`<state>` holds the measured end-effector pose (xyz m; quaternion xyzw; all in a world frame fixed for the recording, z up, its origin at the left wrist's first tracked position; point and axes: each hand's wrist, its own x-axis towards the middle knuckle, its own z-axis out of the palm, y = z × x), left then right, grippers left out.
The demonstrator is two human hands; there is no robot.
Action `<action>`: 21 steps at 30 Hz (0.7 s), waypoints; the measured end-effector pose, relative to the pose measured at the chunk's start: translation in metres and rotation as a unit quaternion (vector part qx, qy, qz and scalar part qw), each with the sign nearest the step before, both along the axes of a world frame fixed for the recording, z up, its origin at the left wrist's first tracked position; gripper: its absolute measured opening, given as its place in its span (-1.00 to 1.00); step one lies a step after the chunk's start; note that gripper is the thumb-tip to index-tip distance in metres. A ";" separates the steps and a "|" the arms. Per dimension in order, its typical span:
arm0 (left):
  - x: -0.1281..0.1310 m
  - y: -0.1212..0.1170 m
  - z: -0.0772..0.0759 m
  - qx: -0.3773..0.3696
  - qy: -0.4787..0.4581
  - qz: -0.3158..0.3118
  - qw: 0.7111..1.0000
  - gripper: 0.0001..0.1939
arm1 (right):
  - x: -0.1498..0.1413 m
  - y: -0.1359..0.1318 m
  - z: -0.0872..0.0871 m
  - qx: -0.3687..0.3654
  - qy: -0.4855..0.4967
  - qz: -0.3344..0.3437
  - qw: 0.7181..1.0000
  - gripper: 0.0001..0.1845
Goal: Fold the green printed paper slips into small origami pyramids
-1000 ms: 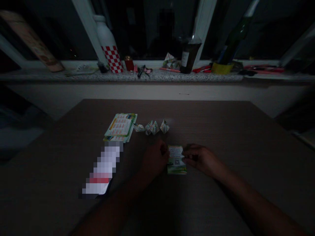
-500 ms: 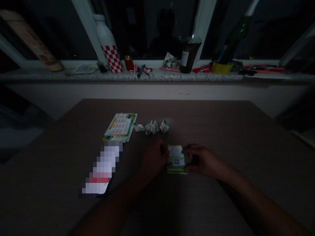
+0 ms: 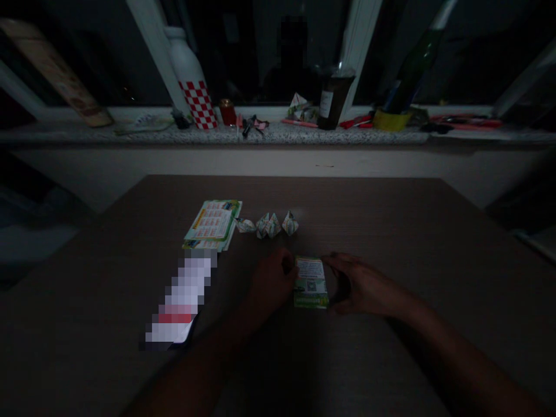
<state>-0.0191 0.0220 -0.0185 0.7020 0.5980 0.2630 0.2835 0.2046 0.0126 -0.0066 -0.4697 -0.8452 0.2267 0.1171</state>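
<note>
A small folded printed paper, green and white with a code square, lies on the dark wooden table. My left hand presses its left edge with curled fingers. My right hand holds the paper's right edge, thumb at the near corner and fingers at the far corner. Just beyond lie several small folded paper shapes in a row.
A stack of printed leaflets lies left of the shapes, with a blurred flat object nearer me. The windowsill behind carries a red-checked white bottle, a dark bottle, a green bottle and small clutter.
My right hand has slid toward me along the paper's right edge and spread, thumb now at the near corner. The left hand has stayed put.
</note>
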 end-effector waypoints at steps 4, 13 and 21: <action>0.000 0.001 0.001 -0.006 -0.065 0.009 0.998 -0.91 | 0.003 -0.004 -0.004 0.002 0.042 -0.028 0.999 0.09; 0.003 -0.002 0.005 0.049 -0.327 0.100 0.939 -0.80 | -0.016 -0.004 -0.017 -0.084 0.355 -0.151 0.919 -0.73; 0.004 -0.007 0.009 0.089 -0.178 0.092 0.976 -0.77 | -0.018 -0.008 -0.012 0.134 0.337 -0.206 0.909 -0.89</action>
